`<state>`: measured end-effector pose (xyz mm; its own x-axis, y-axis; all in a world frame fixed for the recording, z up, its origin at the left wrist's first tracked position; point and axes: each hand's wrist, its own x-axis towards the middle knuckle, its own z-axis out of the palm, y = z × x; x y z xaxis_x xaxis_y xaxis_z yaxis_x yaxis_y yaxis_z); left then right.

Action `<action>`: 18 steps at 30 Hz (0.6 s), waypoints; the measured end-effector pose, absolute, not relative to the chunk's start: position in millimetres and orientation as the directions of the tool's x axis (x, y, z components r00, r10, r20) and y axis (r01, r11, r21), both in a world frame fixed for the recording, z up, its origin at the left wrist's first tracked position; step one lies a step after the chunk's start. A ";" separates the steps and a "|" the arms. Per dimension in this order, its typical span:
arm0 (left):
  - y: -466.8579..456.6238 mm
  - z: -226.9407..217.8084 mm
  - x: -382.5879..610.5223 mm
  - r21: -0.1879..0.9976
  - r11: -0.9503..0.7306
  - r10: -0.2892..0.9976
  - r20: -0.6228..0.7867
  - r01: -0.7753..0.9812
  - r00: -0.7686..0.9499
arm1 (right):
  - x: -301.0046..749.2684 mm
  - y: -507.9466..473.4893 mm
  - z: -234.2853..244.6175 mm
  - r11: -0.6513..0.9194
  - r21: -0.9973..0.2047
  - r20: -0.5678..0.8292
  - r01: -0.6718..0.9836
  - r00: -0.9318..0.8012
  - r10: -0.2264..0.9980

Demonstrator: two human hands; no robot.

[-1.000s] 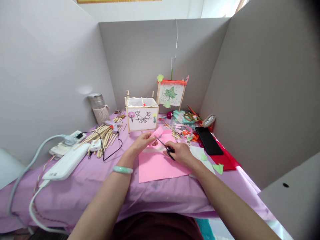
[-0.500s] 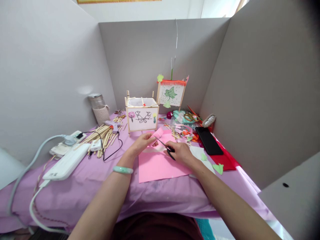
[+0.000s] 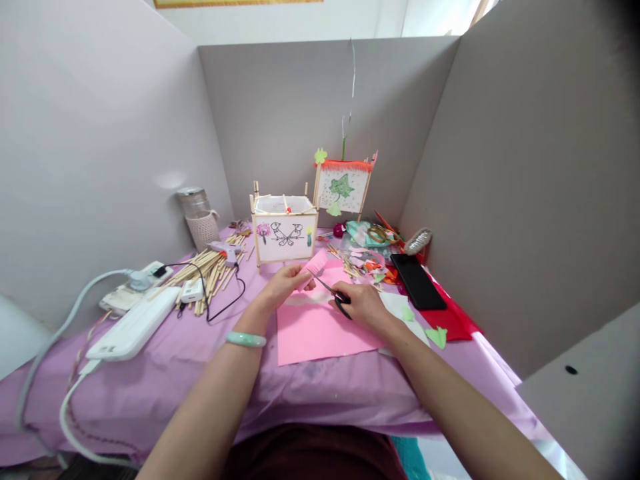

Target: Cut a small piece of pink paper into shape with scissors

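Observation:
My left hand (image 3: pixel 283 285) pinches a small folded piece of pink paper (image 3: pixel 315 263) and holds it up above the table. My right hand (image 3: pixel 363 305) is closed round black scissors (image 3: pixel 336 297), whose blades point up-left at the lower edge of that piece. Under both hands lies a flat pink sheet (image 3: pixel 320 330) on the purple tablecloth (image 3: pixel 165 373). A green bangle (image 3: pixel 245 340) sits on my left wrist.
Two paper lanterns on stick frames (image 3: pixel 284 230) (image 3: pixel 344 187) stand behind my hands. Left: a pile of wooden sticks (image 3: pixel 207 270), a glue gun (image 3: pixel 226 250), power strips (image 3: pixel 133 330), a jar (image 3: pixel 199 217). Right: paper scraps (image 3: pixel 367 260), a black phone (image 3: pixel 417 281), red paper (image 3: pixel 450 319). Grey partition walls enclose the table.
Almost nothing differs. The pink piece in my left hand has shifted slightly and the scissors have edged a little at its lower edge.

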<state>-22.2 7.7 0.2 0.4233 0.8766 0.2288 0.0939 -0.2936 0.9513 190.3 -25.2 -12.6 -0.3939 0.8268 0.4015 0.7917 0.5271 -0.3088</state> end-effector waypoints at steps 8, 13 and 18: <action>9.9 -2.4 -20.1 0.978 -0.183 0.918 0.206 -0.099 0.339 | 190.8 -25.2 -15.8 0.526 -0.340 0.402 0.779 -0.385 0.831; 10.4 -2.7 -20.2 0.978 -0.174 0.918 0.205 -0.118 0.339 | 191.6 -24.2 -16.0 0.533 -0.347 0.395 0.772 -0.395 0.830; 10.6 -3.7 -20.1 0.978 -0.189 0.904 0.208 -0.087 0.375 | 190.8 -24.8 -15.3 0.538 -0.342 0.398 0.770 -0.400 0.826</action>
<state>-20.1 10.6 -3.7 0.3747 0.9036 0.2077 -0.0870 -0.1887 0.9782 190.8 -24.8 -15.3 -0.4002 0.8256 0.3978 0.7702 0.5382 -0.3422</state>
